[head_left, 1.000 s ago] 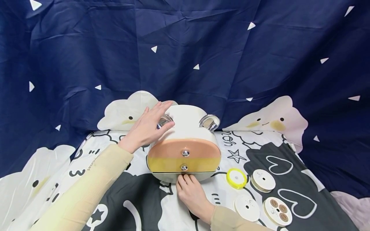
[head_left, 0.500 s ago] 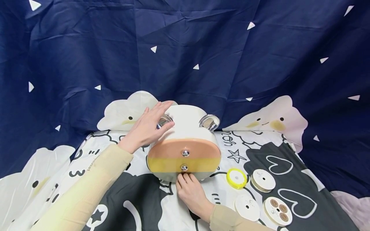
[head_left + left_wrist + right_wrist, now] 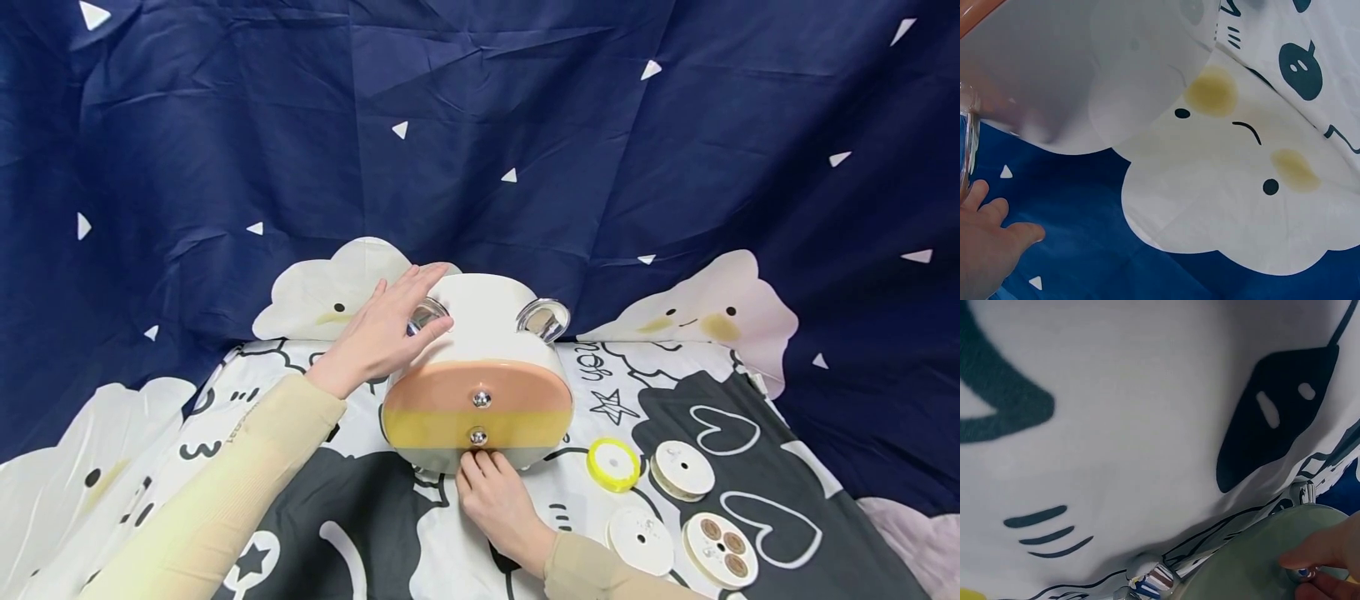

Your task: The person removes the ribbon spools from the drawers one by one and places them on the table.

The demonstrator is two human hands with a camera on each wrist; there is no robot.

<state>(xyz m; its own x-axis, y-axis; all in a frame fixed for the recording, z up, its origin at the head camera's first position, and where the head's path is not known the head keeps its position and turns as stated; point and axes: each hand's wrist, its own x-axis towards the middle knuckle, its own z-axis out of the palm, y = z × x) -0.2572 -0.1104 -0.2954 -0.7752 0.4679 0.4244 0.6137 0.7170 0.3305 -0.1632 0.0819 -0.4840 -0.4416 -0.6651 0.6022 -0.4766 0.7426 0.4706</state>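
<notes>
A small white chest of drawers (image 3: 487, 312) with two chrome ears has three stacked fronts: an orange drawer (image 3: 435, 390), a yellow drawer (image 3: 431, 428) and a pale green bottom drawer (image 3: 427, 458). Chrome knobs stick out of the upper two. My right hand (image 3: 498, 508) is at the bottom front; in the right wrist view its thumb and finger pinch the chrome knob (image 3: 1302, 574) of the green drawer. All three fronts sit flush. My left hand (image 3: 386, 325) lies with extended fingers at the chest's upper left, overlapping the left chrome ear (image 3: 429, 313).
To the right lie a yellow ribbon spool (image 3: 613, 464), two white spools, one nearer (image 3: 641, 540) and one farther (image 3: 682, 469), and a spool with brown discs (image 3: 722, 550). A patterned black-and-white cloth (image 3: 592, 425) covers the table. A navy curtain (image 3: 480, 100) hangs behind.
The green bottom drawer has slid in a little with my right hand at its front, and the dark gap above it is gone. My left hand has stayed in place.
</notes>
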